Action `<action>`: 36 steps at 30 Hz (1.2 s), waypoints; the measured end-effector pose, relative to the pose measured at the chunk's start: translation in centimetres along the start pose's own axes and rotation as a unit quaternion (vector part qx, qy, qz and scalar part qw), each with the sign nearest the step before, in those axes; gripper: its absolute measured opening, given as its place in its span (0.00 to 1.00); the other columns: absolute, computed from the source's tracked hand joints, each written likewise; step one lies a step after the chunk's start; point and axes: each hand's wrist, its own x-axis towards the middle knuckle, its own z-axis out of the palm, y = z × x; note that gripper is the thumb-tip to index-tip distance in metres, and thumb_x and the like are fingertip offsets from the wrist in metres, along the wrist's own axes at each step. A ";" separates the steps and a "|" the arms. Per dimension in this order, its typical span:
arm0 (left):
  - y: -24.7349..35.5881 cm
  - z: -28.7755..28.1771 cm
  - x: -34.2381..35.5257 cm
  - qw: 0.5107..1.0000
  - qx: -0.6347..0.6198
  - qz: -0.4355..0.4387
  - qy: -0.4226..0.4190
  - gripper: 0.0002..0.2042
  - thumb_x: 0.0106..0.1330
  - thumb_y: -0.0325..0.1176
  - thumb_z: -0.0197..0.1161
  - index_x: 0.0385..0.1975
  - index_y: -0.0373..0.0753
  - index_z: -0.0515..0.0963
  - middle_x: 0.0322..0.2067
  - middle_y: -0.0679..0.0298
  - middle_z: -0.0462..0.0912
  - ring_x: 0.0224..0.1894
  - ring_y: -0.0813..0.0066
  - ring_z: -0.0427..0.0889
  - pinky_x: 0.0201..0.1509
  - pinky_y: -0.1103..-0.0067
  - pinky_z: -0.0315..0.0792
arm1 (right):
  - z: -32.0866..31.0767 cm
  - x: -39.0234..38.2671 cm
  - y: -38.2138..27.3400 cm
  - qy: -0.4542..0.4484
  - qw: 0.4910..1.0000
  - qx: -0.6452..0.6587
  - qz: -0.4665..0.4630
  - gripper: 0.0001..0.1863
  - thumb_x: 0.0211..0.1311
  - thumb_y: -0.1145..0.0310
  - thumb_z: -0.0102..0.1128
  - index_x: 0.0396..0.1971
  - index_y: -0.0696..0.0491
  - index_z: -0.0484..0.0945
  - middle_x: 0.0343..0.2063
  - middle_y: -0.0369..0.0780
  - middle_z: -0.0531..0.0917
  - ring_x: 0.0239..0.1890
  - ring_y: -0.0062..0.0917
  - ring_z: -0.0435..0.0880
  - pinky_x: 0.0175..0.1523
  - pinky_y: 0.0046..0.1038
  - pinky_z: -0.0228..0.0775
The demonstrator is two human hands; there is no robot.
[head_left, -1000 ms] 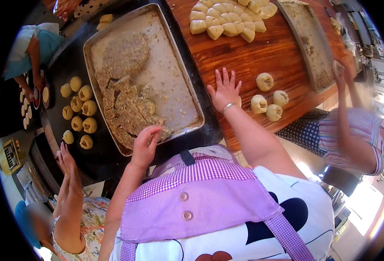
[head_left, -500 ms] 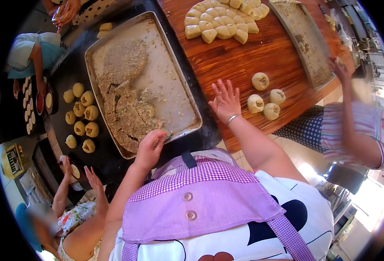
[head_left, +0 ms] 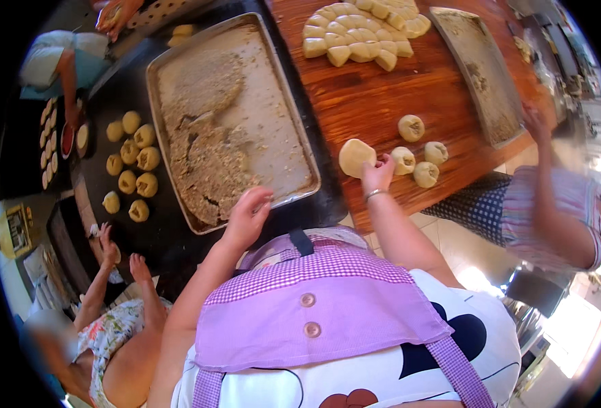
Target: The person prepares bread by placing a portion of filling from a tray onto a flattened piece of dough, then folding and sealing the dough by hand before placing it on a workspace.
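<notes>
Over the right desk (head_left: 341,102), right hand (head_left: 378,175): pinching dough disc (head_left: 355,157) by its edge, perhaps keeping it flat.
Left hand (head_left: 247,216): curling by the tray (head_left: 280,153); cannot tell whether holding anything.

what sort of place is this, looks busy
Probably a bakery or a pastry-making kitchen: clustered dough pieces lie on a wooden table, a large metal tray holds crumbly filling, and rows of dough balls sit beside it.

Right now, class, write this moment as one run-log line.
right hand: holding dough round | left hand: near tray edge | four buns: on wooden table
</notes>
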 end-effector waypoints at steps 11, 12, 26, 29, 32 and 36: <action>-0.5 0.3 3.3 0.562 -0.812 -0.157 -0.029 0.33 0.68 0.65 0.44 0.57 0.42 0.73 0.61 0.52 0.71 0.64 0.51 0.69 0.67 0.52 0.61 | 3.5 -12.3 -15.2 -0.619 0.779 0.082 0.066 0.25 0.55 0.74 0.68 0.53 0.57 0.70 0.40 0.37 0.78 0.40 0.21 0.79 0.46 0.23 0.74; -0.7 -0.8 2.9 0.553 -0.819 -0.147 -0.028 0.33 0.68 0.65 0.45 0.58 0.43 0.72 0.61 0.52 0.71 0.64 0.51 0.68 0.67 0.52 0.60 | 4.7 -11.8 -15.3 -0.601 0.797 0.057 0.006 0.24 0.55 0.73 0.69 0.52 0.57 0.71 0.39 0.36 0.78 0.40 0.20 0.78 0.47 0.22 0.74; -1.5 -7.3 -4.0 0.550 -0.832 -0.064 0.030 0.24 0.68 0.40 0.59 0.60 0.35 0.66 0.60 0.55 0.71 0.64 0.59 0.69 0.65 0.59 0.67 | 25.8 -3.1 -13.3 -0.551 0.738 -0.306 -0.240 0.30 0.54 0.60 0.72 0.56 0.55 0.76 0.47 0.44 0.83 0.46 0.27 0.82 0.51 0.28 0.74; -0.8 -8.6 -4.0 0.523 -0.844 -0.119 0.030 0.23 0.70 0.43 0.57 0.59 0.36 0.67 0.57 0.55 0.73 0.62 0.57 0.72 0.63 0.59 0.69 | 24.7 -2.2 -12.4 -0.556 0.725 -0.302 -0.271 0.31 0.51 0.62 0.75 0.53 0.59 0.76 0.48 0.41 0.83 0.46 0.24 0.81 0.52 0.27 0.73; -3.1 -8.7 -4.6 0.643 -0.734 -0.186 0.117 0.24 0.71 0.46 0.55 0.59 0.36 0.68 0.55 0.55 0.76 0.58 0.55 0.75 0.62 0.58 0.70 | 23.2 -4.0 -13.4 -0.541 0.716 -0.329 -0.294 0.35 0.46 0.64 0.79 0.55 0.57 0.75 0.51 0.42 0.81 0.50 0.24 0.79 0.54 0.27 0.72; -3.7 -8.6 -4.1 0.674 -0.700 -0.193 0.134 0.23 0.72 0.44 0.54 0.59 0.36 0.68 0.53 0.54 0.77 0.55 0.55 0.78 0.60 0.58 0.72 | 23.1 -3.8 -11.0 -0.531 0.754 -0.248 -0.296 0.41 0.41 0.65 0.81 0.58 0.55 0.72 0.51 0.44 0.80 0.52 0.25 0.77 0.56 0.29 0.71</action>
